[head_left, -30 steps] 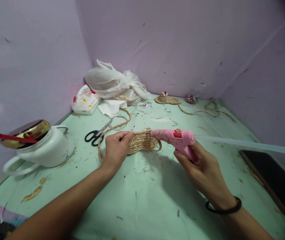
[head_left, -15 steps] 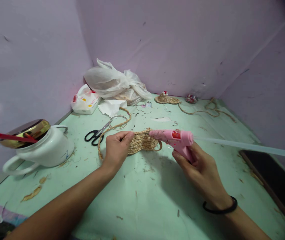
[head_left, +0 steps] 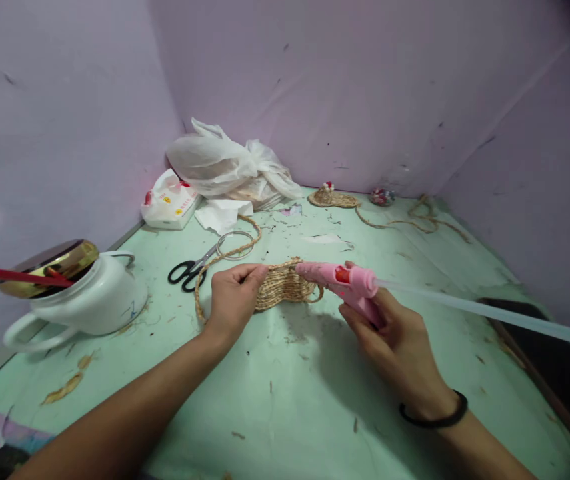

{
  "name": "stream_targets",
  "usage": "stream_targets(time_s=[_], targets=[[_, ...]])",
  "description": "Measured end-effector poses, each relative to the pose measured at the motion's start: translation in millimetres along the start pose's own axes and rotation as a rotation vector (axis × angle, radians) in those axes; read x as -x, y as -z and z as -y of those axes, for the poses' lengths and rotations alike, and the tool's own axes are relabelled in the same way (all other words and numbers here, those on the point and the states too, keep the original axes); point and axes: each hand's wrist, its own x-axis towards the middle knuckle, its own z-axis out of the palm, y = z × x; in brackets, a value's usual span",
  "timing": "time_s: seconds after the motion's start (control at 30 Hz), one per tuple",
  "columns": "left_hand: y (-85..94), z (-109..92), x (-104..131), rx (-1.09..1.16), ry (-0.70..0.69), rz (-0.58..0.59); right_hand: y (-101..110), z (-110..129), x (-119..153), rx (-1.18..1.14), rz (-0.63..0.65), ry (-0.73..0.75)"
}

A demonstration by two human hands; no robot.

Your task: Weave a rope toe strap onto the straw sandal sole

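The left hand (head_left: 232,300) pinches the coiled rope piece (head_left: 285,288) by its left end over the middle of the table (head_left: 275,400), seemingly to steady it, while the right hand (head_left: 402,347) grips the pink glue gun's (head_left: 332,277) handle, apparently to keep its nozzle (head_left: 301,268) at the piece's far edge.

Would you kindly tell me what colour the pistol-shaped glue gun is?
Pink, with a red patch: the glue gun shows best in the head view.
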Motion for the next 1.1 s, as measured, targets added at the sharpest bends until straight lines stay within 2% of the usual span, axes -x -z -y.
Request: stream_targets(time_s=[0.17,0.4,0.67,1.1], targets=[[0.3,-0.5,0.0,-0.014,-0.013,-0.016,-0.3,1.2,1.1,0.011,0.025,-0.052],[-2.3,-0.5,1.0,0.042,-0.002,0.01,-3.6,7.5,4.0,-0.098,0.045,0.065],[-4.7,-0.1,3.1,0.06,0.027,0.026,-4.6,12.2,6.3,-0.131,0.087,0.031],[-4.7,0.0,2.6,0.084,0.025,0.033,-7.0,15.8,7.7,-0.187,0.068,0.013]])
